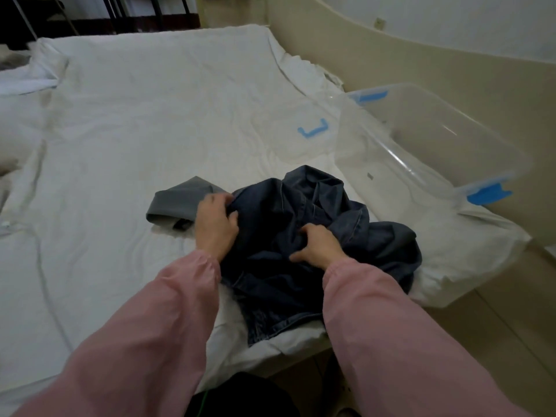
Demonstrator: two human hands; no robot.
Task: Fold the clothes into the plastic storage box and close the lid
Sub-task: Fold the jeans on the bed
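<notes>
1. Both hands are on the dark denim garment [346, 206], which sits crumpled in a heap at lower centre of the frame, on the near edge of the bed [120, 130].
2. The left hand [215, 224] has its fingers curled over the heap's upper left edge and is bunching up the fabric there.
3. The right hand [319, 243] sits in the middle of the pile. Its fingers dig into a fold and grip it, with the thumb stuck out to the side.
4. A grey garment [177, 203] pokes out from under the denim, just left of the left hand.
5. The clear plastic storage box [451, 112] is on the right side of the frame, on the bed right beside the denim. It's open on top, and I can see blue latches [371, 96] at its far and near ends.
6. A blue clip [313, 130] lies on the sheet just left of the box. I can't tell if it's part of the lid.
7. Pink sleeves [150, 326] cover both arms.
</notes>
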